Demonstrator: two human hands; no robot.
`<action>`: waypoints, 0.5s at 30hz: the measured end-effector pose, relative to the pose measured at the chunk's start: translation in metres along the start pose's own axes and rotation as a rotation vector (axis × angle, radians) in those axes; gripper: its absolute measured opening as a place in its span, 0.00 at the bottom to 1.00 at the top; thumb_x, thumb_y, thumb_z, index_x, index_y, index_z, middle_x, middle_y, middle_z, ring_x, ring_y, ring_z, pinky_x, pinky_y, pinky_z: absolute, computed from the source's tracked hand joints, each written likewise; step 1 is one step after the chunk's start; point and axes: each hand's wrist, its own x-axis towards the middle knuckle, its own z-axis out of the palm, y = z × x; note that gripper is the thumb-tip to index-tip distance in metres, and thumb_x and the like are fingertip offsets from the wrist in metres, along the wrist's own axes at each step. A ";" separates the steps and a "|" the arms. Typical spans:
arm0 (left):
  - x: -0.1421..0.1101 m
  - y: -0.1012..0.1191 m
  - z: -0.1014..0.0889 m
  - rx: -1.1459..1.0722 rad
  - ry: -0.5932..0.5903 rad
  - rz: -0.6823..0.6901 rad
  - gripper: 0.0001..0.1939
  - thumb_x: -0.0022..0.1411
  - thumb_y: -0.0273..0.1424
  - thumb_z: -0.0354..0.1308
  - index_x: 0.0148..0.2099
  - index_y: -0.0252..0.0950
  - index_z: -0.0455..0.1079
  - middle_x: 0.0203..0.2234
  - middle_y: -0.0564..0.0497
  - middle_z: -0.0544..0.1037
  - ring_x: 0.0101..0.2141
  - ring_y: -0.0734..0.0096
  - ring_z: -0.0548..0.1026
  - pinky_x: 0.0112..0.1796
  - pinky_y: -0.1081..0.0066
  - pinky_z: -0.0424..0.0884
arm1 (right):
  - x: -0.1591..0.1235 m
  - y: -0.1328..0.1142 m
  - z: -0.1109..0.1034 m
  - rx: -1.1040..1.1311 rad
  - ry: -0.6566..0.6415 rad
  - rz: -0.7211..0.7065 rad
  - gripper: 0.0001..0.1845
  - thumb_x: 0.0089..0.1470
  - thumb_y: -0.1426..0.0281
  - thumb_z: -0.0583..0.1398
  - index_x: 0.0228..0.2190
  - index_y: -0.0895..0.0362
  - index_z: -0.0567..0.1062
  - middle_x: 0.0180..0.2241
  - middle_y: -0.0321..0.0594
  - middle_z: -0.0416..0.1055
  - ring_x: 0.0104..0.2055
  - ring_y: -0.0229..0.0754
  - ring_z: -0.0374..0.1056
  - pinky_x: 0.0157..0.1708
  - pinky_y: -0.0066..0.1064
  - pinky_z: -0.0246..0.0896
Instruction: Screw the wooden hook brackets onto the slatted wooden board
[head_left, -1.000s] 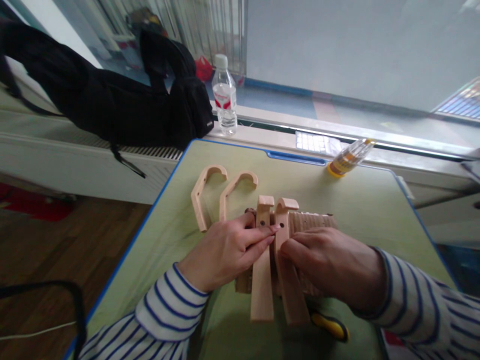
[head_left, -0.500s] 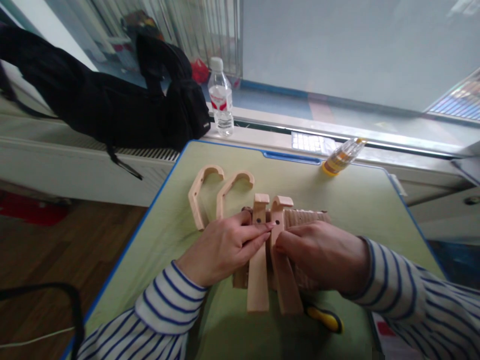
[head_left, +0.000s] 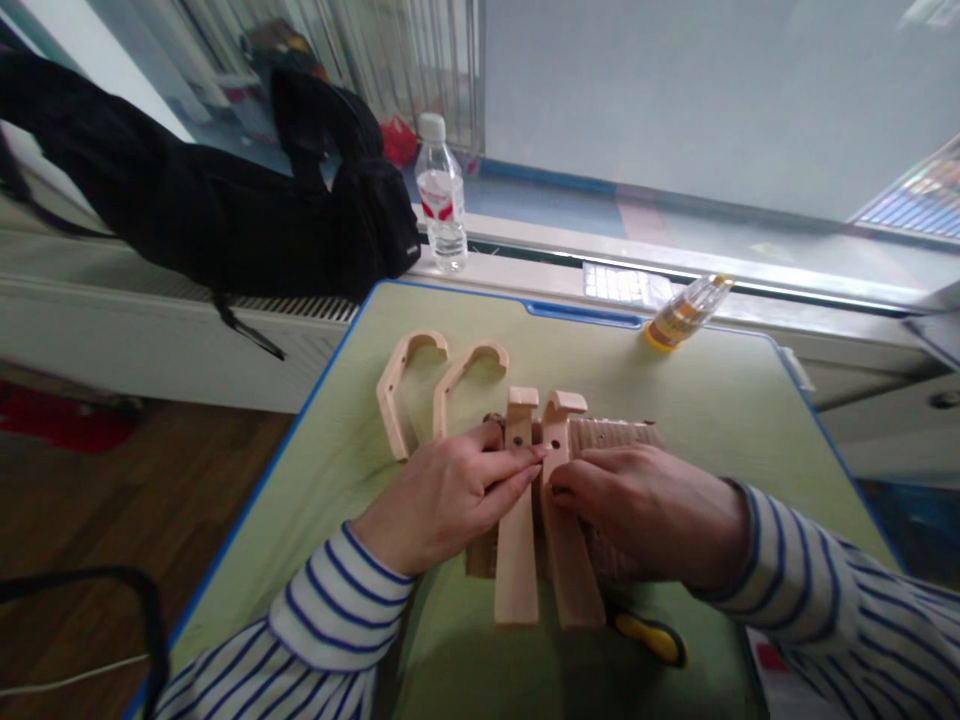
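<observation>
Two pale wooden hook-ended pieces lie side by side on a ribbed brown cardboard piece [head_left: 619, 434]. My left hand [head_left: 442, 495] rests across the left wooden hook [head_left: 517, 570], fingers pressed together and closed over it. Its fingertips reach the near edge of the right wooden hook [head_left: 574, 570], just below a dark hole. My right hand [head_left: 656, 510] is closed, its curled fingers against the right hook's side. Whatever is pinched there is hidden; only a dark spot shows at the fingertips. A yellow-and-black screwdriver handle [head_left: 651, 638] lies below my right hand.
Two more wooden hooks [head_left: 390, 390] lie at the table's [head_left: 750, 420] back left. A clear glue bottle [head_left: 686, 315] with a yellow cap leans at the back edge. Beyond it, on the sill, are a water bottle [head_left: 442, 205] and a black bag [head_left: 247, 210].
My right hand has turned slightly at the wrist and shifted a little to the right, its fingertips still at the right hook. My left hand and the wooden pieces stay put.
</observation>
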 end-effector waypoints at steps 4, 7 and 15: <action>0.000 0.001 0.000 -0.016 0.006 0.004 0.18 0.67 0.38 0.44 0.57 0.49 0.64 0.38 0.50 0.71 0.37 0.69 0.73 0.38 0.70 0.70 | -0.003 0.003 0.002 -0.003 0.067 -0.013 0.06 0.56 0.72 0.53 0.36 0.59 0.67 0.30 0.38 0.70 0.28 0.35 0.64 0.27 0.27 0.57; 0.000 0.000 0.001 -0.014 0.014 0.006 0.18 0.67 0.37 0.44 0.56 0.47 0.65 0.37 0.50 0.71 0.36 0.70 0.73 0.37 0.70 0.71 | -0.011 -0.002 0.002 -0.029 0.174 0.011 0.14 0.58 0.70 0.52 0.46 0.60 0.66 0.32 0.40 0.72 0.28 0.36 0.66 0.26 0.28 0.58; 0.000 -0.003 0.006 -0.052 0.045 -0.005 0.18 0.66 0.36 0.46 0.57 0.47 0.64 0.42 0.50 0.71 0.40 0.68 0.74 0.43 0.65 0.72 | -0.056 -0.044 0.021 -0.271 0.499 0.070 0.17 0.59 0.61 0.52 0.45 0.56 0.71 0.40 0.39 0.76 0.38 0.40 0.72 0.34 0.28 0.68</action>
